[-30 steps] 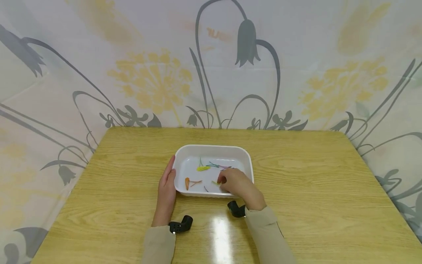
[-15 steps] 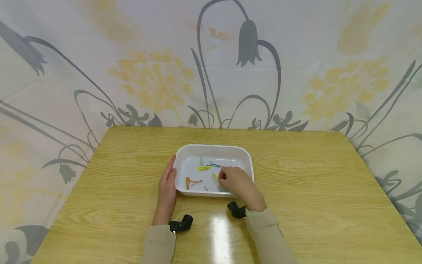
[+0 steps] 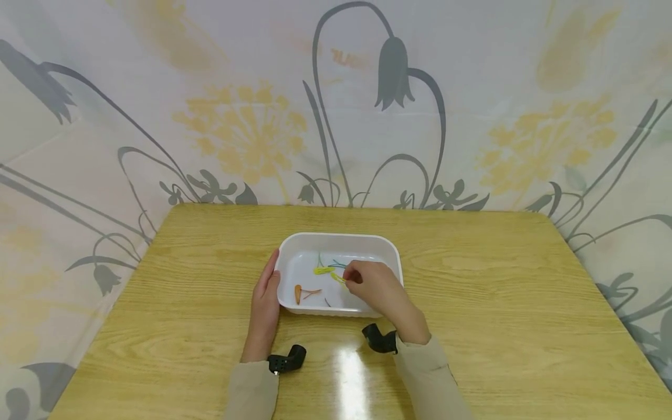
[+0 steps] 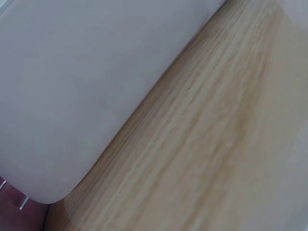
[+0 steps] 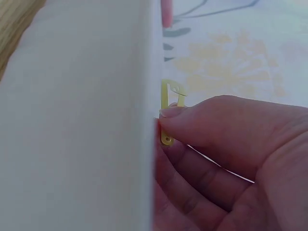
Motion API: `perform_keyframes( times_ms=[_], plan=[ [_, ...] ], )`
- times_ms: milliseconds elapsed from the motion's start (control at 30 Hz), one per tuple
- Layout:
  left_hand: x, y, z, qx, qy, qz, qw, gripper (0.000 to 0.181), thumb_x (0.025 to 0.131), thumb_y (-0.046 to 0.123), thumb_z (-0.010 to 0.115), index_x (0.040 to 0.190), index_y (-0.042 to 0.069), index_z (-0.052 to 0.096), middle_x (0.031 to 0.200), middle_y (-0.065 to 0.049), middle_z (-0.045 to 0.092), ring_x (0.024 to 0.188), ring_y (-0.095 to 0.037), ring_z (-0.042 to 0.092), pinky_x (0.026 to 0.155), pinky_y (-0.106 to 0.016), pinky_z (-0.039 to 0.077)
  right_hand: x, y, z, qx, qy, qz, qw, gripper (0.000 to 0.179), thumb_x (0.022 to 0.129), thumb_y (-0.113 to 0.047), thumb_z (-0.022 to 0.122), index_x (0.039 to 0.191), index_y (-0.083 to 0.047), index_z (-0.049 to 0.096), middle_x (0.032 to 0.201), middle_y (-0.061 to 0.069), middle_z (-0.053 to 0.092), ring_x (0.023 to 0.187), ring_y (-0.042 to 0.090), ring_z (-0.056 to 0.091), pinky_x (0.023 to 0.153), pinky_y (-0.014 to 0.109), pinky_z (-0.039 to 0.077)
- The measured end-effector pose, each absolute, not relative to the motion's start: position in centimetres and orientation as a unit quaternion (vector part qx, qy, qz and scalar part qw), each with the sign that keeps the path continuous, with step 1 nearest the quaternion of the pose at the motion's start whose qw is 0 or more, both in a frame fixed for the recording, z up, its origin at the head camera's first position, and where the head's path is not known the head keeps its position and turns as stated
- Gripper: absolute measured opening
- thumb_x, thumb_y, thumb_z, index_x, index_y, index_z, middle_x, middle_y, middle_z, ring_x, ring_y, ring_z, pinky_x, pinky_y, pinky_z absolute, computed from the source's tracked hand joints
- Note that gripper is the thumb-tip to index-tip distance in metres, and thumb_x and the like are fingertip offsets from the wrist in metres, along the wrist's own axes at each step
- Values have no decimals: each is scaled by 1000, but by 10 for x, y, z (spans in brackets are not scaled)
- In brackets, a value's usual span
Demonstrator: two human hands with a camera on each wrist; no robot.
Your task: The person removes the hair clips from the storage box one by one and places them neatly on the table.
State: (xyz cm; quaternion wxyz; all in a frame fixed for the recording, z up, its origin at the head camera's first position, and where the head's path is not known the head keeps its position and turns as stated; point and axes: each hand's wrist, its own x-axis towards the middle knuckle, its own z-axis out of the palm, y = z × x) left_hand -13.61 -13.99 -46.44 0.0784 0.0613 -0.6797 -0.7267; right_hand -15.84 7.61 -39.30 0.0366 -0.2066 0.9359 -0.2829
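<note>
Right hand point(image 3: 379, 287), pinching yellow clip point(image 5: 164, 94), end hole point(image 5: 167, 139) in right-wrist view only; left hand point(image 3: 266, 294), straight-fingered, against tray point(image 3: 315, 242).

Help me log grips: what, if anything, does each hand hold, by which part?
The right hand pinches a yellow hair clip around its middle. The left hand rests against the left end of the white tray.
</note>
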Motion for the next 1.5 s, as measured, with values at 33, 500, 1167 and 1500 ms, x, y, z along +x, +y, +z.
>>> perform_keyframes(
  times_ms=[33,500,1167,1500],
  plan=[
    [-136,-140,-465,61,-679,-727,79,37,97,27,35,133,32,40,136,19,34,125,0,28,103,-24,23,-157,77,-391,-207,935,-286,37,6,80,-12,62,84,-16,63,76,-10,58,68,5,51,65,24,43],
    [-134,-141,-467,64,-685,-722,73,37,97,32,35,134,34,38,137,19,33,126,0,28,103,-27,24,-159,101,-379,-204,916,-343,35,4,83,-17,63,86,-14,63,79,-10,58,72,6,53,65,26,45],
    [-133,-141,-466,59,-680,-727,74,37,97,30,36,133,33,39,137,17,34,125,-2,30,102,-27,27,-169,155,-382,-114,925,-362,20,9,86,-22,59,91,-15,62,85,-1,60,77,15,54,66,31,44],
    [-136,-141,-467,60,-674,-732,75,37,96,31,37,133,35,39,136,18,35,123,-3,33,101,-27,29,-175,175,-386,-68,928,-366,14,17,88,-29,54,96,-14,59,83,4,61,72,16,56,64,31,44]
  ],
)
